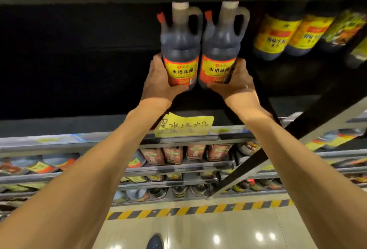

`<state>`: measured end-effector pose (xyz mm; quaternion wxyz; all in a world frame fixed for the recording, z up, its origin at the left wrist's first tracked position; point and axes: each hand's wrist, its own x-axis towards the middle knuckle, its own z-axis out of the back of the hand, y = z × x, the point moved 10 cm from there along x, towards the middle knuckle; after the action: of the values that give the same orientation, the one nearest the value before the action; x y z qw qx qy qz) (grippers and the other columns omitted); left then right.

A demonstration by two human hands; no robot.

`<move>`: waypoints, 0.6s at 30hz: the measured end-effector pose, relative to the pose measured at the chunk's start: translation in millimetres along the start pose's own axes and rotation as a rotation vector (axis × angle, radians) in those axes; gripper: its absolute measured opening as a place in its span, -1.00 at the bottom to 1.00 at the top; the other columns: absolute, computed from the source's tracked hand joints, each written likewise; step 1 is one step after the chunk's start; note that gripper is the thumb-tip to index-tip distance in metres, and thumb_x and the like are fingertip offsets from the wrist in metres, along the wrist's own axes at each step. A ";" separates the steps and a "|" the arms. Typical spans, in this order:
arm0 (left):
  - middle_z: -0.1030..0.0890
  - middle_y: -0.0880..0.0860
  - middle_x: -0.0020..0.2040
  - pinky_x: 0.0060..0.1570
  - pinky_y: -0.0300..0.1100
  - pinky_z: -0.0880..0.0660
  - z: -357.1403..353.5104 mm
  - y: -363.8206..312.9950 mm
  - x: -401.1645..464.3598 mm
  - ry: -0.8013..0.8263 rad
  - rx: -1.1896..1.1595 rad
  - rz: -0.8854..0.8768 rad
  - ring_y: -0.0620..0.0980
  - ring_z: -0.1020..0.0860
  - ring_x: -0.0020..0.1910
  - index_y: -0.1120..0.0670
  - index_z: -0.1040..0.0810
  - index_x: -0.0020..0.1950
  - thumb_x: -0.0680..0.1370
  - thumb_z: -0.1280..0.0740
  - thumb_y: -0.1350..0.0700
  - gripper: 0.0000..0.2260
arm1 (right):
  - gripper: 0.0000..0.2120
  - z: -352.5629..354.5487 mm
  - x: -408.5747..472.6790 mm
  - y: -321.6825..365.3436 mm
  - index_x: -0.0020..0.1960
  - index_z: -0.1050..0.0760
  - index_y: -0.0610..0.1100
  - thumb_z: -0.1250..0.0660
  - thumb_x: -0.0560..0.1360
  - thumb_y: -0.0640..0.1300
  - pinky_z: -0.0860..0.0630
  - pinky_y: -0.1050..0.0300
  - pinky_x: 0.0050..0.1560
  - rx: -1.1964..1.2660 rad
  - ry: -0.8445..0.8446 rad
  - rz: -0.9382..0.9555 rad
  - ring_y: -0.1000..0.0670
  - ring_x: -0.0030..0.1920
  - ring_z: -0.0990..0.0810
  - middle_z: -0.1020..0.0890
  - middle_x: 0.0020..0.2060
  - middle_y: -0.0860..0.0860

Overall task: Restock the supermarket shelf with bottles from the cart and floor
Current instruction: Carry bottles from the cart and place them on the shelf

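Two dark vinegar bottles with white caps, side handles and red-and-yellow labels are held up side by side inside the dark upper shelf [79,125]. My left hand [158,84] grips the base of the left bottle [180,50]. My right hand [236,84] grips the base of the right bottle [220,50]. Both bottles stand upright and touch each other, with their caps just under the shelf board above. Whether their bases rest on the shelf is hidden by my hands.
Several dark bottles with yellow labels [278,34] stand to the right on the same shelf. A yellow handwritten note [184,126] hangs on the shelf edge. Lower shelves hold more bottles and pouches. A black upright [278,145] slants on the right. A yellow-black floor strip [198,209] runs below.
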<state>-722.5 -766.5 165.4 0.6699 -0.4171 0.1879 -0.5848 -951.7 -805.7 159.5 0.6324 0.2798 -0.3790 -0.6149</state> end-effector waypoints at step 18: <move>-0.58 -0.07 0.20 0.14 -0.24 -0.41 -38.2 21.2 91.4 -0.011 -0.083 0.018 -0.13 -0.54 0.14 0.05 -0.41 0.33 0.41 -0.62 0.08 -0.42 | -0.38 -20.7 81.4 -4.1 0.34 -0.31 -0.14 -0.58 0.44 -0.08 -0.49 0.10 0.22 0.065 -0.129 0.041 -0.09 0.29 -0.59 -0.61 0.27 -0.05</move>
<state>-715.0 -866.0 148.3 0.6583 -0.4460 0.2121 -0.5680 -940.6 -889.0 155.6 0.6099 0.2521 -0.4442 -0.6059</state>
